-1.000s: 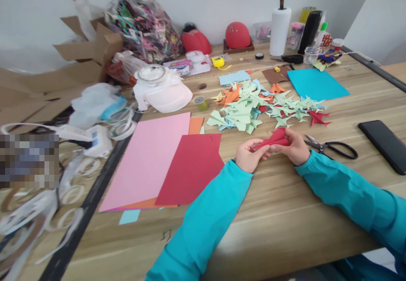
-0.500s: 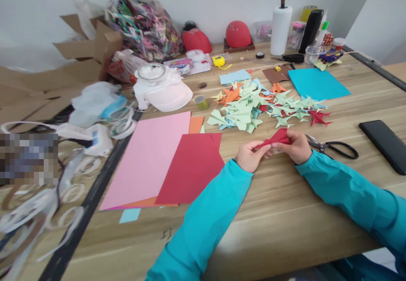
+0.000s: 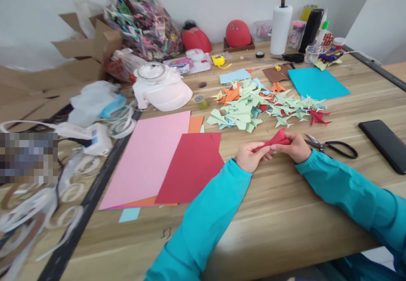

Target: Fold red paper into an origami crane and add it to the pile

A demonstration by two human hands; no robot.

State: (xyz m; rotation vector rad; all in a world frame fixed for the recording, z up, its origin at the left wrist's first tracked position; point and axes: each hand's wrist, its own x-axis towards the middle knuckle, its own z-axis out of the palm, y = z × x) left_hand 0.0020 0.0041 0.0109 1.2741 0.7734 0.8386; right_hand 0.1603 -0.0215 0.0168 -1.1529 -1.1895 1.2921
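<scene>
A folded piece of red paper [image 3: 275, 139] is held between both hands above the wooden table. My left hand [image 3: 250, 156] pinches its left, pointed end. On the other end, the fingers and thumb of my right hand [image 3: 296, 146] are closed. Just beyond the hands lies a heap of folded paper cranes [image 3: 244, 107], mostly pale green, with orange, blue and red ones among them. One red crane [image 3: 319, 117] lies at the heap's right end. Black-handled scissors [image 3: 333, 147] rest beside my right hand, partly hidden behind the wrist.
Red [image 3: 190, 166] and pink sheets [image 3: 149, 158] lie left of my arms. A turquoise sheet [image 3: 319, 83] is at the back right, a black phone [image 3: 385, 143] at the right. White cap [image 3: 168, 92], cardboard box [image 3: 85, 48] and coiled strips [image 3: 72, 192] crowd the left side.
The upper flap of the red paper now stands up more between the hands, with the fingers slightly shifted. Both hands stay in nearly the same place.
</scene>
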